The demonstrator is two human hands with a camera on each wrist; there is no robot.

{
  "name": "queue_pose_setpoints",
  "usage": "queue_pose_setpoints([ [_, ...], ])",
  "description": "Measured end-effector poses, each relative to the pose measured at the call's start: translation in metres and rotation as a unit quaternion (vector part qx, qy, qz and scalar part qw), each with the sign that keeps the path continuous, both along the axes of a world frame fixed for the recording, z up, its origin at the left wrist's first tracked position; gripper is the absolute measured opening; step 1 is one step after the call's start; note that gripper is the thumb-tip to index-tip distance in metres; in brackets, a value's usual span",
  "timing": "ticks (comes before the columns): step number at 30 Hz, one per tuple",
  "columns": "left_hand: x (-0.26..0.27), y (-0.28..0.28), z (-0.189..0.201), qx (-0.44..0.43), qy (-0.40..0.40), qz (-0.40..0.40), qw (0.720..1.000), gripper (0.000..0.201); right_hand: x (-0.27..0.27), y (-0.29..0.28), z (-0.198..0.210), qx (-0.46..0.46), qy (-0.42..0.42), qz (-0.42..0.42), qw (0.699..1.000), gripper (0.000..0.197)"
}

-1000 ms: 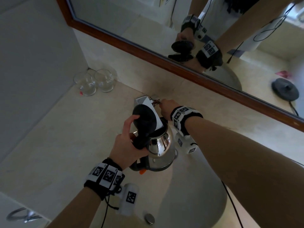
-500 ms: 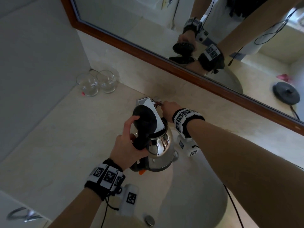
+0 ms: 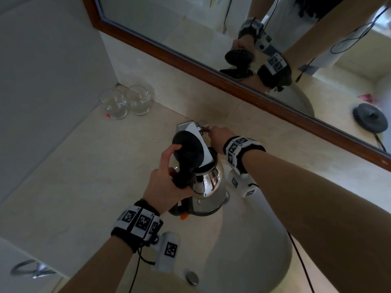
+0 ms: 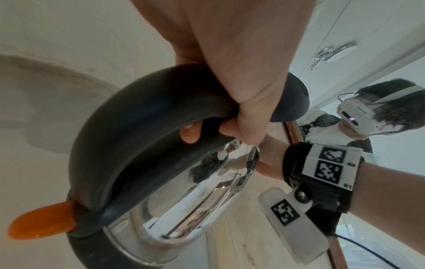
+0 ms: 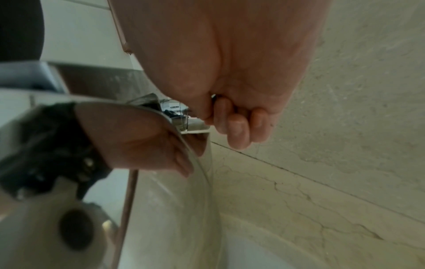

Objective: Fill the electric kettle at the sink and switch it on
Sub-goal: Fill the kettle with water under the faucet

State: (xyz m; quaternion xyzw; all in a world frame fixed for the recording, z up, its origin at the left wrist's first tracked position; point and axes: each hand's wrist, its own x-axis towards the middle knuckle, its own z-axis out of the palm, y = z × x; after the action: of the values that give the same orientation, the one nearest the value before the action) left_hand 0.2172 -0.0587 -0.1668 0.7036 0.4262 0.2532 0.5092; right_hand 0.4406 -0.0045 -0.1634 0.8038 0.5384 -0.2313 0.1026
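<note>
Fingers [image 4: 190, 134] of your left hand [image 3: 169, 187] curl around the kettle's black handle [image 4: 138, 131], with the thumb [image 3: 167, 157] reaching up along the open lid [image 3: 188, 149]. From the left wrist view, one fingertip shows under the handle's arch, so that grip is firm around it. You hold the kettle [image 3: 208, 187] above the sink [image 3: 254, 250], near the centre of your head view, its mouth tucked under the tap [image 3: 188, 129]. An orange switch [image 4: 41, 223] sticks out at the base of the handle, at about 7 o'clock in the left wrist view. The chrome body mirrors the room.

Your right hand [image 3: 220, 136] sits at 1 o'clock from the kettle, and its fingers [image 5: 236, 127] are curled around the tap lever [image 5: 177, 109]; the right wrist view shows them folded in tightly with the metal piece poking out toward the tap. Whether water is running cannot be told.

Closer to you, at 6 o'clock, a drain plug [image 3: 192, 278] sits in the basin. Out at 10 o'clock, two empty glasses [image 3: 127, 104] stand side by side in the counter's corner, just touching or nearly so. Beyond the tap, a wood-framed mirror [image 3: 190, 28] runs along the wall, and at 2 o'clock its reflection shows the kettle base [image 3: 370, 117] resting on the counter.
</note>
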Motion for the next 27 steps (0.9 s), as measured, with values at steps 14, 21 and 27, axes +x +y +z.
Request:
queue_pose_setpoints([
  [14, -0.0011, -0.0010, -0.0012, 0.001, 0.007, 0.013, 1.000, 0.099, 0.0017, 0.0019, -0.0054, -0.009, -0.012, 0.013, 1.000, 0.027],
  [21, -0.0007, -0.0010, -0.0031, 0.013, 0.005, 0.009, 1.000, 0.099, 0.0006, 0.0018, -0.0036, -0.015, -0.017, 0.025, 0.999, 0.028],
  [27, 0.0000, -0.0015, -0.0049, 0.010, 0.001, 0.009, 1.000, 0.099, -0.0011, 0.0003, 0.0019, -0.007, -0.008, 0.000, 1.000, 0.028],
])
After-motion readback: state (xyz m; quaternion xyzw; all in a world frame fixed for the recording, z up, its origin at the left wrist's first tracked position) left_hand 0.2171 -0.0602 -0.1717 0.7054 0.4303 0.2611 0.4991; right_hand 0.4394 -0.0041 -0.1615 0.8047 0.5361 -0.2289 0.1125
